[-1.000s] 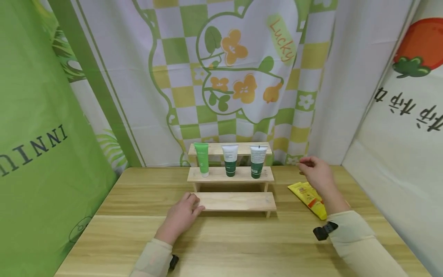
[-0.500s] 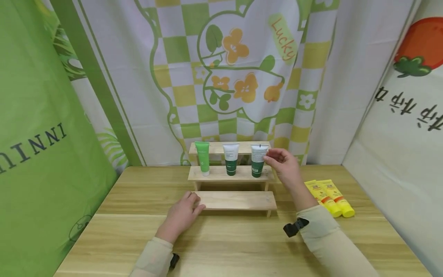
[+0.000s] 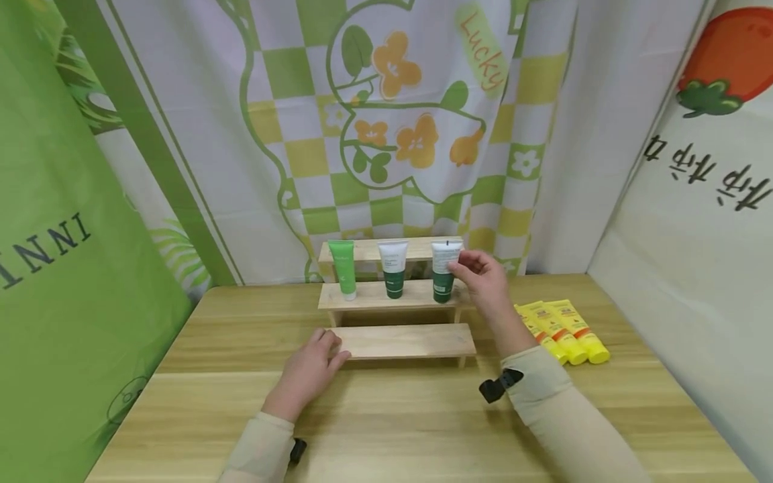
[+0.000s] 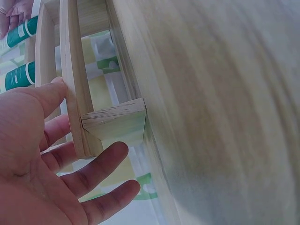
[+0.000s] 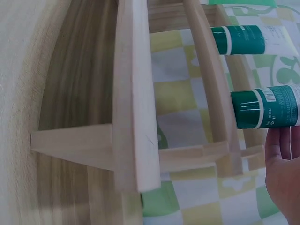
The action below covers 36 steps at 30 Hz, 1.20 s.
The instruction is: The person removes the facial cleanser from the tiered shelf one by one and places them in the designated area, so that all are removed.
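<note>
A three-tier wooden display stand (image 3: pixel 401 341) stands on the table. My left hand (image 3: pixel 311 369) grips the left end of its lowest step; in the left wrist view the thumb lies on the step's front edge, with two fingers behind it. On the middle step, several squeeze tubes stand upright on their caps: a green tube (image 3: pixel 343 268) at left, a white-and-green tube (image 3: pixel 394 270) in the middle, and a second white-and-green tube (image 3: pixel 443 278) at right. My right hand (image 3: pixel 486 285) pinches this right tube at its side, thumb in front. Its far fingers are partly hidden.
Yellow tubes (image 3: pixel 570 332) lie side by side on the table (image 3: pixel 386 422) right of the stand, partly behind my right forearm. A patterned curtain (image 3: pixel 417 161) hangs close behind the stand. Green cloth (image 3: pixel 72 302) borders the left, white cloth (image 3: pixel 682 282) the right.
My right hand has moved left from above the yellow tubes to the right white-and-green tube and taken hold of it. My left hand stays on the stand. The head view has shifted slightly.
</note>
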Each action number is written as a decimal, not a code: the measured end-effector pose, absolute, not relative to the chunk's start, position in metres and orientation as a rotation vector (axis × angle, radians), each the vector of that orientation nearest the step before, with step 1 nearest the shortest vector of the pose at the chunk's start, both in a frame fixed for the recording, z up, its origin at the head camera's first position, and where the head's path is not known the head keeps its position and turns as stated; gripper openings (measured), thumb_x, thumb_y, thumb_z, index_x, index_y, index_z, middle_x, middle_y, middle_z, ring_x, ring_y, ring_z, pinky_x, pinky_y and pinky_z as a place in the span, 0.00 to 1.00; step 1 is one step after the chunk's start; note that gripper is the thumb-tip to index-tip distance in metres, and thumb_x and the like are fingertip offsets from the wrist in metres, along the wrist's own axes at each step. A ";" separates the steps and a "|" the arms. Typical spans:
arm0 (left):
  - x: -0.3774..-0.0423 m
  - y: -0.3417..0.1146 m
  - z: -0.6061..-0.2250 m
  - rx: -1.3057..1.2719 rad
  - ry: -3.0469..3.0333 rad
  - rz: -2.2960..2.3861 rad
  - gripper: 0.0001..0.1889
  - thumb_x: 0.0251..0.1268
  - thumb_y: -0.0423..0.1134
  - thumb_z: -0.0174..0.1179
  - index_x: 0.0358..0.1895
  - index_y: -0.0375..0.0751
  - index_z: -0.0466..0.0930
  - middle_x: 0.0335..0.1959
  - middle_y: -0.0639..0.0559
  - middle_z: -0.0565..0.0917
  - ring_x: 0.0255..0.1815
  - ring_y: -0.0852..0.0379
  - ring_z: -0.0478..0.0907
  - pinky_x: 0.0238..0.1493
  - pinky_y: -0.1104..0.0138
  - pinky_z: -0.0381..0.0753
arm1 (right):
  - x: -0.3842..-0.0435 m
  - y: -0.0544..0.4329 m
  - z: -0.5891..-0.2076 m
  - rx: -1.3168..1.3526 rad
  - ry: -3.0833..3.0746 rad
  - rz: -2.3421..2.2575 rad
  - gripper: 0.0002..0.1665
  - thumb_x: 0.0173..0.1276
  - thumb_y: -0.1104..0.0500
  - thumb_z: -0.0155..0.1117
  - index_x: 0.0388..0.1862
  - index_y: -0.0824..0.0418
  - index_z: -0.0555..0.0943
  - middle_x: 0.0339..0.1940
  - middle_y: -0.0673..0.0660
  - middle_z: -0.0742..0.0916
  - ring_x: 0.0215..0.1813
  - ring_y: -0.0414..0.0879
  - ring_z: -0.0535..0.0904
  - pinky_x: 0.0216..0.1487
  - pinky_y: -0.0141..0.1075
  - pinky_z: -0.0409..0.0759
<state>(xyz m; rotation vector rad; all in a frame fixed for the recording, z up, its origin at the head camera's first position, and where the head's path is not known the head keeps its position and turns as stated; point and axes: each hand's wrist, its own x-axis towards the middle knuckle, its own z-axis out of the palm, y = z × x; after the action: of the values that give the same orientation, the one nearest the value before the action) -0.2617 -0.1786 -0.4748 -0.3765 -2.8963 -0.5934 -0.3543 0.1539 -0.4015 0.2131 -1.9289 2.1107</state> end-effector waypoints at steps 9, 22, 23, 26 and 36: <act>-0.263 -0.178 -0.472 -0.360 -2.915 -0.583 0.17 0.70 0.52 0.60 0.48 0.42 0.79 0.44 0.52 0.75 0.33 0.54 0.78 0.32 0.59 0.79 | -0.341 0.200 -0.388 0.188 -1.739 2.239 0.13 0.61 0.67 0.73 0.44 0.66 0.82 0.34 0.50 0.87 0.37 0.40 0.83 0.41 0.31 0.83; -0.262 -0.178 -0.475 -0.341 -2.932 -0.583 0.17 0.70 0.53 0.59 0.49 0.43 0.79 0.44 0.53 0.75 0.35 0.54 0.79 0.32 0.60 0.79 | -0.334 0.261 -0.418 -0.142 -2.538 1.725 0.31 0.67 0.49 0.69 0.59 0.69 0.76 0.47 0.59 0.85 0.40 0.41 0.83 0.42 0.35 0.83; -0.263 -0.178 -0.475 -0.343 -2.930 -0.578 0.17 0.70 0.53 0.59 0.49 0.43 0.79 0.44 0.52 0.75 0.34 0.54 0.79 0.32 0.60 0.79 | -0.334 0.262 -0.423 -0.140 -2.602 1.666 0.31 0.68 0.49 0.68 0.59 0.70 0.77 0.48 0.62 0.84 0.40 0.43 0.83 0.43 0.36 0.83; -0.263 -0.178 -0.476 -0.356 -2.928 -0.569 0.17 0.70 0.52 0.60 0.49 0.42 0.79 0.44 0.52 0.75 0.35 0.54 0.79 0.31 0.59 0.80 | -0.335 0.267 -0.435 -0.141 -2.766 1.442 0.28 0.67 0.50 0.68 0.56 0.69 0.79 0.49 0.65 0.84 0.41 0.47 0.81 0.40 0.38 0.81; -0.264 -0.178 -0.473 -0.338 -2.949 -0.559 0.18 0.70 0.53 0.59 0.50 0.42 0.79 0.45 0.51 0.75 0.37 0.52 0.80 0.34 0.58 0.80 | -0.339 0.270 -0.454 0.015 -3.066 0.886 0.23 0.62 0.50 0.71 0.47 0.66 0.83 0.44 0.66 0.85 0.42 0.57 0.78 0.41 0.46 0.75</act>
<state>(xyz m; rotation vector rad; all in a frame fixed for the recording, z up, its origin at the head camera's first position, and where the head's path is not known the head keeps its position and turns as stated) -0.2637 -0.1776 -0.4730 -0.3379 -2.9494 -0.5586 -0.3393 0.2698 -0.4537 0.0147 -3.0655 0.8857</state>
